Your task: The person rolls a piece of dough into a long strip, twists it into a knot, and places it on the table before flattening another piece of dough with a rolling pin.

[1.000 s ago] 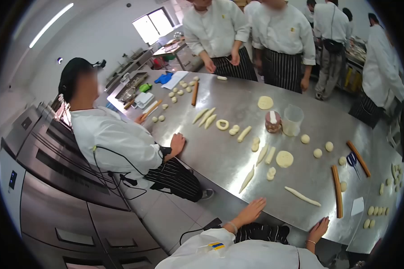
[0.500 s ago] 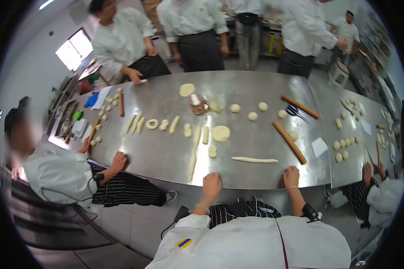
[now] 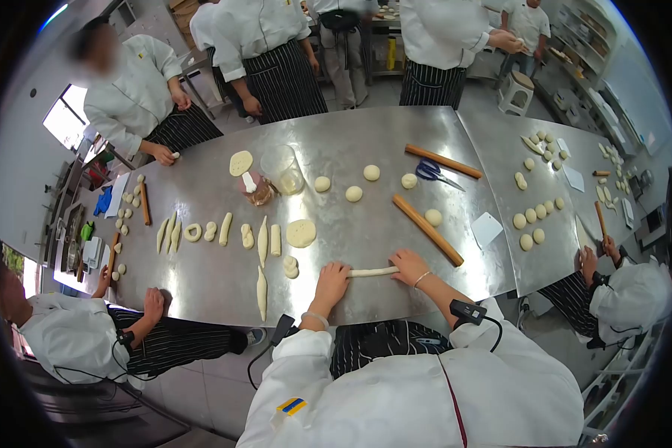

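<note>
A thin pale dough rope (image 3: 373, 272) lies crosswise on the steel table in front of me. My left hand (image 3: 334, 281) is closed over its left end, and my right hand (image 3: 410, 267) over its right end, so only the middle stretch shows. Left of my left hand sits a knotted dough piece (image 3: 290, 266). Beyond it is a flat dough round (image 3: 301, 233). A long rolling pin (image 3: 427, 230) rests ahead of my right hand, with a dough ball (image 3: 433, 217) beside it.
Blue-handled scissors (image 3: 430, 171), another rolling pin (image 3: 443, 161) and a white scraper (image 3: 487, 230) are to the right. A clear container (image 3: 291, 179) stands mid-table near several shaped dough pieces. Co-workers stand around the table, one close at my left (image 3: 153, 305).
Both my hands have moved forward from the table's near edge onto the ends of the dough rope. My view has turned, shifting the table's contents leftward.
</note>
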Motion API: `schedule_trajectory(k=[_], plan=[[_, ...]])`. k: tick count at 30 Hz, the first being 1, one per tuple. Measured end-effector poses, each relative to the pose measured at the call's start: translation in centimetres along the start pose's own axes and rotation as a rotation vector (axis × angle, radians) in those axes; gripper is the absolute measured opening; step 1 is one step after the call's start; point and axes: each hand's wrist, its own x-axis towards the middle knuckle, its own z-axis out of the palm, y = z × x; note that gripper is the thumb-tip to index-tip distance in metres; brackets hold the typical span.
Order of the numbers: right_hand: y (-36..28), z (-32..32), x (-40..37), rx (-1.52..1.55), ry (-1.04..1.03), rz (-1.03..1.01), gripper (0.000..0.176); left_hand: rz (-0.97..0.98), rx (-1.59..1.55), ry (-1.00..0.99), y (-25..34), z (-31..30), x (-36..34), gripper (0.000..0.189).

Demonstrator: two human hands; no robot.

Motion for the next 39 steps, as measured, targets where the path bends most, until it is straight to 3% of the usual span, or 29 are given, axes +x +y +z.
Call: schedule_trajectory(k=[4,6,7,9,13,16,17,18,19,21,22,28,30,32,37,39], plan=[[0.5,0.4,1.9,-0.066,-0.035,-0.045,0.03,-0.004,-0.031,-0.012,-0.9,0.6,0.5,0.032],[0.4,0.7,2.4,-0.08,-0.038,-0.215,0.019,0.014,-0.036,-0.035,-1.1,0.8,0.4,0.031],[0.5,0.3,2.9,-0.088,-0.038,-0.204,0.019,0.007,-0.04,-0.062,-1.2,0.8,0.5,0.03],[0.0,0.4,2.8,0.029,-0.266,-0.08,0.014,0.027,-0.065,-0.077,-1.6,1.0,0.1,0.03],[0.0,-0.5,2.2,0.149,-0.332,-0.006,0.015,0.081,-0.158,-0.077,-1.9,0.3,-0.3,0.025],[-0.3,-1.2,2.1,0.05,-0.25,-0.098,0.018,0.02,-0.172,-0.144,-1.5,-0.6,-0.1,0.021],[-0.4,-1.8,2.4,0.027,-0.278,-0.115,0.021,0.093,-0.211,-0.015,-1.5,-0.8,0.0,0.022],[-0.7,-2.8,2.7,0.006,-0.306,-0.133,0.024,0.164,-0.251,0.115,-1.3,-1.0,0.0,0.022],[-1.1,-3.9,3.0,0.012,-0.311,-0.127,0.024,0.164,-0.255,0.106,-1.0,-1.7,0.1,0.022],[-1.8,-6.7,4.2,0.113,-0.493,0.036,0.025,-0.239,-0.645,-0.315,-0.9,-3.2,0.5,0.02],[-2.3,-8.2,4.6,0.114,-0.494,0.033,0.025,-0.245,-0.688,-0.309,-1.0,-3.4,0.3,0.019],[-8.2,-18.5,6.7,-0.048,-0.464,-0.061,0.026,-0.199,-0.941,-0.152,-0.8,-4.3,0.3,0.026],[-10.2,-20.7,7.8,-0.281,-0.465,-0.189,0.028,-0.195,-1.024,-0.174,0.0,-5.7,1.0,0.03],[-14.6,-25.0,7.3,-0.344,-0.477,-0.153,0.028,-0.183,-1.102,-0.204,0.9,-7.2,2.1,0.033],[-21.9,-33.5,6.8,-0.548,-0.474,-0.203,0.03,-0.058,-1.308,0.057,2.9,-10.1,5.4,0.044],[-22.7,-35.2,7.6,-0.576,-0.441,-0.208,0.031,-0.014,-1.324,0.066,4.0,-12.9,6.0,0.047]])
